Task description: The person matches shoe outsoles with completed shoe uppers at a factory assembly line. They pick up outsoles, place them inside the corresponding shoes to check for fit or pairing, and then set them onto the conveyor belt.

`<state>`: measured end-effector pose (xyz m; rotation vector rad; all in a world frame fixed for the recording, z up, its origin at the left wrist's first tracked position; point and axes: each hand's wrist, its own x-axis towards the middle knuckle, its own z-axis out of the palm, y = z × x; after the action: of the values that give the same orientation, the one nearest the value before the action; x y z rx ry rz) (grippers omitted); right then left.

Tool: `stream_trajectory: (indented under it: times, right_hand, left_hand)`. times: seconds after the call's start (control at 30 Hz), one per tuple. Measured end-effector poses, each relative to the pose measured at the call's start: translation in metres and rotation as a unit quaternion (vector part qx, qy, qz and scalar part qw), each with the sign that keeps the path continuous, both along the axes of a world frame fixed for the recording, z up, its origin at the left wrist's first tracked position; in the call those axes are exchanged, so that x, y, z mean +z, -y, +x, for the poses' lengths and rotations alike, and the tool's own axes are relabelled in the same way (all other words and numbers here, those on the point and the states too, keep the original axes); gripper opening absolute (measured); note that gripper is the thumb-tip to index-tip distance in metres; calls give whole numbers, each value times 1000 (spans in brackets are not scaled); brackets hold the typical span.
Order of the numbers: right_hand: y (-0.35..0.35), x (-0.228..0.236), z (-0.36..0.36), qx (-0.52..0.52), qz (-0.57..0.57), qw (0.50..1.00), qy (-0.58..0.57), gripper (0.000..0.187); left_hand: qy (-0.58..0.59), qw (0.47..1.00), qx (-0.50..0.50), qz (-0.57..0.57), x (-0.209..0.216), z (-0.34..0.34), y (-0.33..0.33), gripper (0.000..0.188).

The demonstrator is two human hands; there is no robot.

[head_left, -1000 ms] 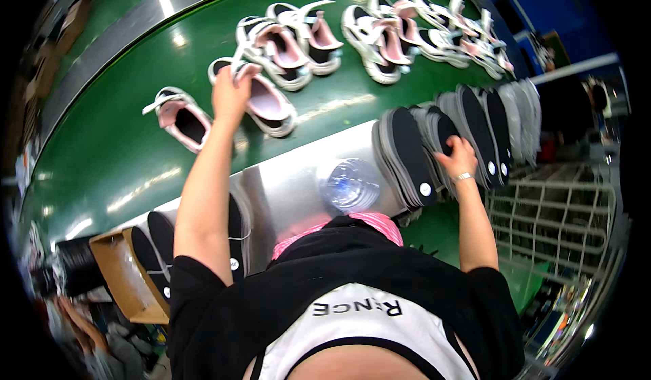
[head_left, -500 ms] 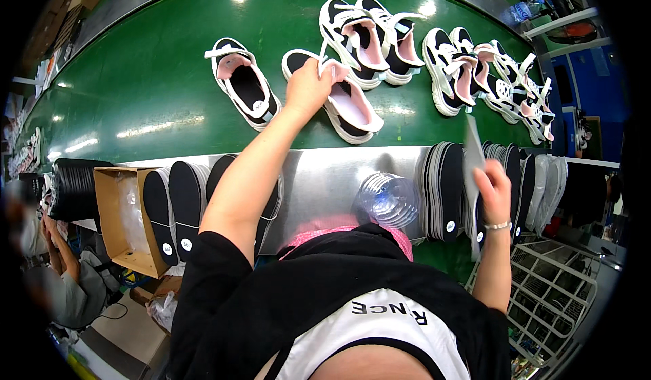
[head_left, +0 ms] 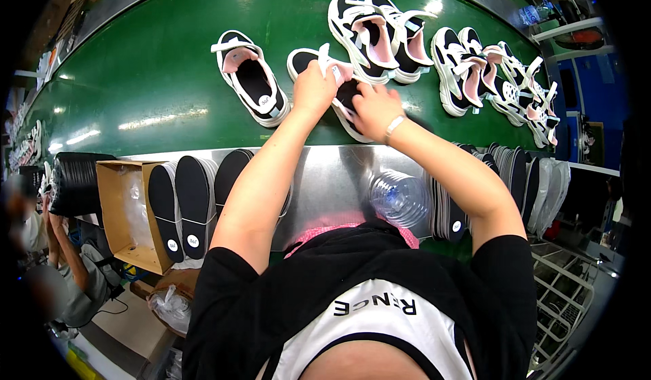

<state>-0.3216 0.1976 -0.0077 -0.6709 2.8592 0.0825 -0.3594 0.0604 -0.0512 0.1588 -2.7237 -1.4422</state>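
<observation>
A black-and-white sandal shoe with pink lining (head_left: 324,65) lies on the green conveyor belt (head_left: 156,88) in front of me. My left hand (head_left: 313,88) grips its upper and strap. My right hand (head_left: 374,109) presses a black insole (head_left: 348,97) into the same shoe, fingers bent over it. Just left of it sits a matching shoe (head_left: 249,78) with a black insole inside. A pair of the same shoes (head_left: 380,34) rests beyond my hands.
More shoes (head_left: 488,75) run along the belt to the right. Black insoles stand in rows on the steel ledge at left (head_left: 186,204) and right (head_left: 515,183). A clear plastic bottle (head_left: 399,197) lies on the ledge. A cardboard box (head_left: 122,217) hangs at left; a person (head_left: 61,271) sits below.
My right hand has brought a black insole from the stack on the right up to the shoe. The left hand stays on that shoe. The view has shifted left.
</observation>
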Motion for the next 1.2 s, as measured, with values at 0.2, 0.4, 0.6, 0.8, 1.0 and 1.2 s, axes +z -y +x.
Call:
stream_trajectory:
  times: [0.2, 0.4, 0.6, 0.8, 1.0, 1.2]
  right_hand:
    - [-42, 64, 32, -34, 103, 985, 131, 38]
    - [-16, 40, 14, 76, 84, 993, 45, 12]
    - [11, -11, -18, 15, 15, 994, 110, 12]
    - [13, -30, -32, 22, 43, 983, 179, 14]
    - [25, -9, -46, 88, 123, 943, 295, 18]
    - [26, -23, -34, 49, 129, 977, 165, 22]
  left_hand:
    - [19, 1000, 11, -22, 8, 6, -2, 31]
    - [23, 999, 8, -41, 17, 7, -5, 26]
    - [10, 1000, 17, -20, 8, 9, -3, 27]
    - [-3, 1000, 20, 5, 3, 9, -1, 27]
    - [-2, 1000, 15, 20, -5, 5, 1, 30]
    - [2, 1000, 6, 22, -4, 4, 2, 31]
